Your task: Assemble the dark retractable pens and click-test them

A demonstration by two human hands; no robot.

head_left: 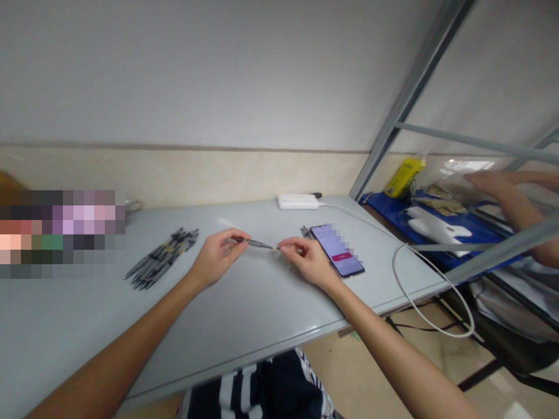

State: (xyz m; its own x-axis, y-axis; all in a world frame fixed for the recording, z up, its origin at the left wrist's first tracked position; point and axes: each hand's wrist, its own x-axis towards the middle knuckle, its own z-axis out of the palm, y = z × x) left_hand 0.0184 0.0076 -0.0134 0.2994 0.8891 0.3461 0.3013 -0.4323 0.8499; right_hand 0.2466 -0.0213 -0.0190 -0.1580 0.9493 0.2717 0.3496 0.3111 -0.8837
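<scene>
Between my two hands a slim dark pen (261,244) is held level above the grey table (244,326). My left hand (220,254) pinches its dark end, and the fingers of my right hand (308,259) close on the other end near a pale yellowish part. Whether the pen is in one piece or parted at the right fingertips, I cannot tell. To the left of my left hand lies a pile of similar grey and black pens (163,259). Beside my right hand rests a phone (343,256) with its screen lit, and a few more pens (305,231) lie partly behind it.
A white power bank (299,202) with a white cable (395,273) stands by the wall; the cable loops over the table's right edge. A metal frame post (406,110) rises at the right. Beyond it, another person's arm (519,203) reaches over a blue surface with a yellow packet (404,176).
</scene>
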